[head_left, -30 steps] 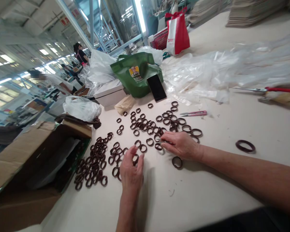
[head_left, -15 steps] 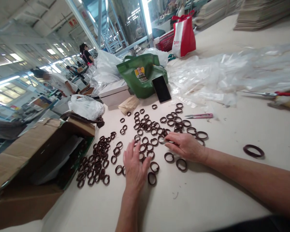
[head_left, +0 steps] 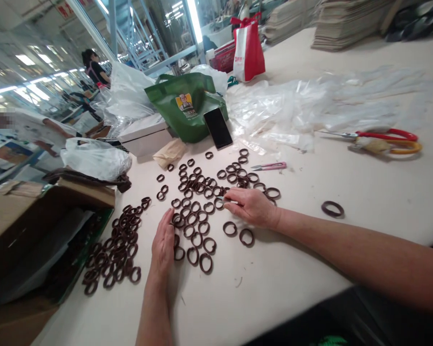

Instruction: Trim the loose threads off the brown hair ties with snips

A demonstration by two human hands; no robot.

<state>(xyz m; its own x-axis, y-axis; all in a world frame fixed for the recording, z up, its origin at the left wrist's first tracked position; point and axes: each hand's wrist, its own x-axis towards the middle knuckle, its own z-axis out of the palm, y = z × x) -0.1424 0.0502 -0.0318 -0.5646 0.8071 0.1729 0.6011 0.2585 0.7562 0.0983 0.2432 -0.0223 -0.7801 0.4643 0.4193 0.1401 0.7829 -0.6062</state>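
Note:
Many dark brown rings [head_left: 206, 263], each like a small fabric loop, lie spread on the pale table [head_left: 274, 298]. My left hand [head_left: 163, 242] is open, its fingers stretched out together, edge down against the left side of the middle group. A denser pile of the rings [head_left: 120, 235] lies left of it. My right hand [head_left: 250, 204] is closed at the right of the group, thumb and fingers pinching a thin pale pointed piece [head_left: 222, 198] whose kind I cannot make out. One larger ring [head_left: 332, 209] lies apart at the right.
Pink thread snips [head_left: 272, 166] and red-and-orange-handled scissors [head_left: 386, 139] lie beyond my right hand. An open cardboard box [head_left: 18, 240] stands left. Behind are a green bag [head_left: 187, 108], a phone [head_left: 218, 127], clear plastic bags [head_left: 292, 110] and a red-and-white bag [head_left: 248, 50].
My left hand has drawn left from over the rings to their edge, and rings it covered now show closer together. My right hand stays pinched near the group. The camera view has turned right.

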